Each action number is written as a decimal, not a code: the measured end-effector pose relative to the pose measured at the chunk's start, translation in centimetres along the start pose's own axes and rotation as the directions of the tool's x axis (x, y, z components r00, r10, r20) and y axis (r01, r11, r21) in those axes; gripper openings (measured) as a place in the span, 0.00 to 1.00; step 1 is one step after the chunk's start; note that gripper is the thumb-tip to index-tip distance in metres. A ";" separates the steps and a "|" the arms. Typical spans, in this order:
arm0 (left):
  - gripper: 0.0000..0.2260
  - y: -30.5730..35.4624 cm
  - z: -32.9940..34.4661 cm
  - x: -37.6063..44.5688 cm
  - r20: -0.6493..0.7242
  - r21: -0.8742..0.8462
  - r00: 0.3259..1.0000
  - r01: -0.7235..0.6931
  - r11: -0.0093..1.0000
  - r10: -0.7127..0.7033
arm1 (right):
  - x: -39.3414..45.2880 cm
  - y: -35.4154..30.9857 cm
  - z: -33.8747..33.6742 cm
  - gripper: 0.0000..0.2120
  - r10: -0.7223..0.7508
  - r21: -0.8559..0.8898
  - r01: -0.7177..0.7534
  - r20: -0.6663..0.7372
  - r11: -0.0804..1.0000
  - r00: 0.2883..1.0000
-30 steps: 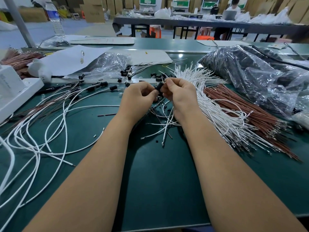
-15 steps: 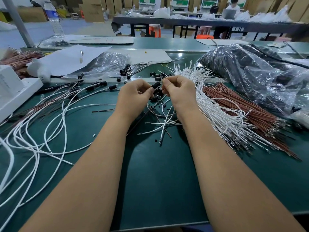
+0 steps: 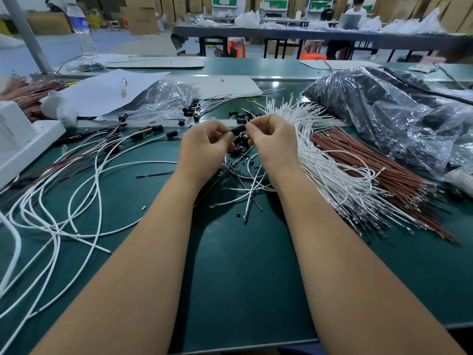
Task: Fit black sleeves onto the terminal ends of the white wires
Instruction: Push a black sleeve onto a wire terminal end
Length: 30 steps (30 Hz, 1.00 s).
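Observation:
A small black sleeve (image 3: 237, 129) is held between my two hands above the green table. My left hand (image 3: 204, 147) pinches its left end and my right hand (image 3: 272, 142) pinches its right end with curled fingers. White wires (image 3: 252, 193) hang down from under my hands to the table; which one enters the sleeve is hidden. Several loose black sleeves (image 3: 240, 143) lie just beneath my fingers. A thick fan of white wires (image 3: 320, 155) spreads to the right of my right hand.
Brown wires (image 3: 378, 175) lie beside the white fan. A big plastic bag of black parts (image 3: 399, 111) fills the right. Long white cables with fitted sleeves (image 3: 76, 180) sprawl on the left, near a white device (image 3: 23, 142). A clear bag (image 3: 163, 98) and paper sit behind.
Both hands have risen a little off the table and tilted the sleeve level between the fingertips; the hanging wires lifted with them.

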<state>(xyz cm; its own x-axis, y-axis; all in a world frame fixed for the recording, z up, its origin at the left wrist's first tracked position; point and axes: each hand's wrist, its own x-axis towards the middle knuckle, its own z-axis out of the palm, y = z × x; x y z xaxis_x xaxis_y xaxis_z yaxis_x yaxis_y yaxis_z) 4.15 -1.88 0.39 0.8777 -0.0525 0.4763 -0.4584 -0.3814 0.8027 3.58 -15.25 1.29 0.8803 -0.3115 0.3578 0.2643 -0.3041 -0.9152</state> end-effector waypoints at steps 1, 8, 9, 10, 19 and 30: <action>0.09 0.0 0.0 0.0 -0.002 -0.006 1.000 0.007 1.000 -0.007 | 0.0 0.0 0.0 0.04 -0.007 -0.007 0.007 -0.002 1.000 1.000; 0.06 0.0 0.1 0.0 0.011 -0.078 0.999 0.050 0.996 -0.049 | -0.6 -0.4 0.3 0.06 -0.068 -0.086 0.071 0.045 0.994 0.997; 0.05 -0.1 0.1 0.1 0.007 -0.075 0.999 0.049 0.996 -0.048 | -0.6 -0.4 0.4 0.04 -0.080 -0.094 0.084 0.046 0.992 0.996; 0.04 -0.2 0.0 0.2 0.003 -0.069 0.999 0.041 0.997 -0.041 | -0.6 -0.4 0.4 0.03 -0.093 -0.099 0.097 0.044 0.990 0.995; 0.05 -0.2 -0.6 0.5 0.042 -0.069 0.999 0.018 0.997 -0.015 | -0.4 -0.3 0.1 0.06 -0.129 -0.079 0.132 0.044 0.988 0.991; 0.14 0.1 -1.0 0.5 0.159 -0.059 0.983 0.106 0.993 -0.096 | 0.0 0.3 0.2 0.05 -0.083 -0.077 0.086 0.047 0.993 0.995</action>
<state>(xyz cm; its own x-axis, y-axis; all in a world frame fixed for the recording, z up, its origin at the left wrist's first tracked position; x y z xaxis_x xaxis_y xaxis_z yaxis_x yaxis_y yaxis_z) 4.46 -1.03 1.05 0.9285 -0.1614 0.3344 -0.3701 -0.3293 0.8686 3.76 -15.19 1.03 0.8729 -0.2428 0.4232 0.3080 -0.3985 -0.8639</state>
